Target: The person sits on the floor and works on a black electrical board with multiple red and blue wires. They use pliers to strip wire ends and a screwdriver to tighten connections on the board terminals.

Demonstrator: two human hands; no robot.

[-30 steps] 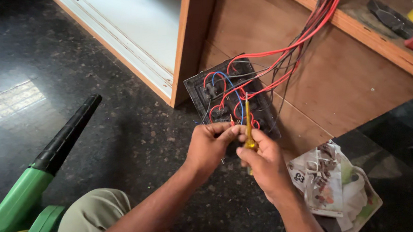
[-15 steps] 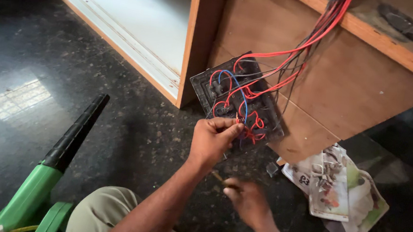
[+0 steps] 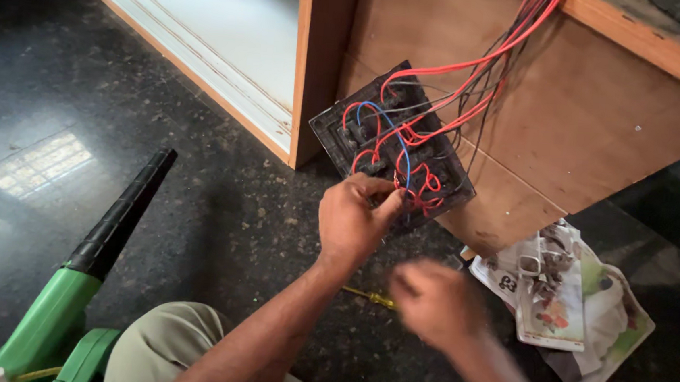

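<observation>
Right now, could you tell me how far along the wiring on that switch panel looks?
Done: red, blue and dark wires already run into the back of the switch panel. In hand: the left hand pinches wires at its lower edge; the blurred right hand holds nothing visible, the yellow screwdriver on the floor. Left: the panel leans loose, unmounted.

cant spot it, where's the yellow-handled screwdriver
In the head view, the yellow-handled screwdriver lies on the dark stone floor, low centre, just left of the blurred right hand.
</observation>
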